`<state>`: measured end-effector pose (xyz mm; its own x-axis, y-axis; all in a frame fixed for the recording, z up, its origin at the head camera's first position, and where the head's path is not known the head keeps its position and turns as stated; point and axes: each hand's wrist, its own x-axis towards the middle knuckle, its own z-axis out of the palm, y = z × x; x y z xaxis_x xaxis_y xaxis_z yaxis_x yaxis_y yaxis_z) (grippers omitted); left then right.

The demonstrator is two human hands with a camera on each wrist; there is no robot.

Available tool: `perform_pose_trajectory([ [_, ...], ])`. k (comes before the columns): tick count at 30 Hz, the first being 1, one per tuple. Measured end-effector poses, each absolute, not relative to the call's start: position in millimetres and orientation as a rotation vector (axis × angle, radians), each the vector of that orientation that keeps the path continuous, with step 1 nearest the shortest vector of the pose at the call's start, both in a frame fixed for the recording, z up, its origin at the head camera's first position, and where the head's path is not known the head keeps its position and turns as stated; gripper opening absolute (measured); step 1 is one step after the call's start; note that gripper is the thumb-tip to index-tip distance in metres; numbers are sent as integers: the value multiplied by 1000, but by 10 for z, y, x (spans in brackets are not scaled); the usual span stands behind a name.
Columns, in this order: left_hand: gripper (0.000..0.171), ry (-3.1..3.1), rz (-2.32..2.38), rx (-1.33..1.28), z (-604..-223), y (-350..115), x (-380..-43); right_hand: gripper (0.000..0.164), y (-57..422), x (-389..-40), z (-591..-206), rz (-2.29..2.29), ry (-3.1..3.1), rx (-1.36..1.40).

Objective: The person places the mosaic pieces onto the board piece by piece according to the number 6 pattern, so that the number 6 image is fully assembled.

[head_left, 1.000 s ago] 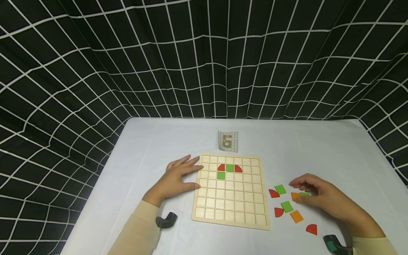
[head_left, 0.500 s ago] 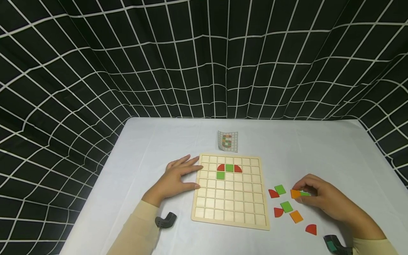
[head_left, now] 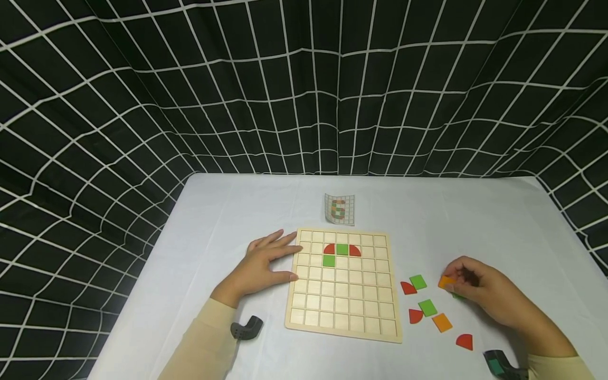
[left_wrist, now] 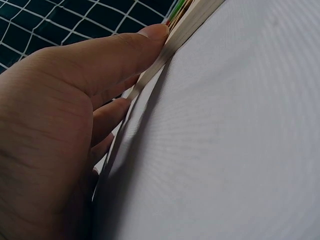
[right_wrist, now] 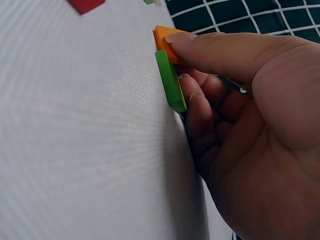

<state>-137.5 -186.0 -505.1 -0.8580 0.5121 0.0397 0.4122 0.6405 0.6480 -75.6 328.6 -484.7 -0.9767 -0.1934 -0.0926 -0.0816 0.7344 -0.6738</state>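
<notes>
Black cloth (head_left: 311, 108) ruled with white lines hangs beyond the white surface (head_left: 427, 227). The right hand (head_left: 489, 293) pinches an orange tile (right_wrist: 162, 37) by thumb and fingers; a green tile (right_wrist: 169, 80) sits just beside its other, curled fingers. Left of this hand lie a green square (head_left: 418, 282) and a red quarter-circle (head_left: 408, 288), with four more loose pieces (head_left: 442, 322) nearer the person. The left hand (head_left: 258, 270), fingers extended and spread, touches the near side of a wooden grid board (head_left: 342, 303) with thumb and index finger. Right of that hand, two red pieces (head_left: 354, 250) and two green pieces (head_left: 329, 260) occupy board cells. Ahead of it, past the board's far edge, lies a small printed card (head_left: 339, 210).
</notes>
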Motion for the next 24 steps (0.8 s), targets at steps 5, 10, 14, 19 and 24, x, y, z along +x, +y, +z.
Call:
perform_pose_trajectory([
  [5,67,2707,1020,764,-5040,-1860,-1373,21,3280,-760,-4847,-1071,2790,-209],
  [10,67,2707,1022,757,-5048,-1862,-1376,19,3269,-757,-4842,-1083,2789,-199],
  [14,67,2705,1022,756,-5053,-1857,-1381,20,3268,-755,-4833,-1081,2788,-195],
  [19,67,2710,1009,763,-5047,-1854,-1377,23,3273,-748,-4821,-1059,2774,-176],
  [24,67,2716,1014,774,-5032,-1855,-1367,22,3271,-747,-4816,-1067,2770,-175],
])
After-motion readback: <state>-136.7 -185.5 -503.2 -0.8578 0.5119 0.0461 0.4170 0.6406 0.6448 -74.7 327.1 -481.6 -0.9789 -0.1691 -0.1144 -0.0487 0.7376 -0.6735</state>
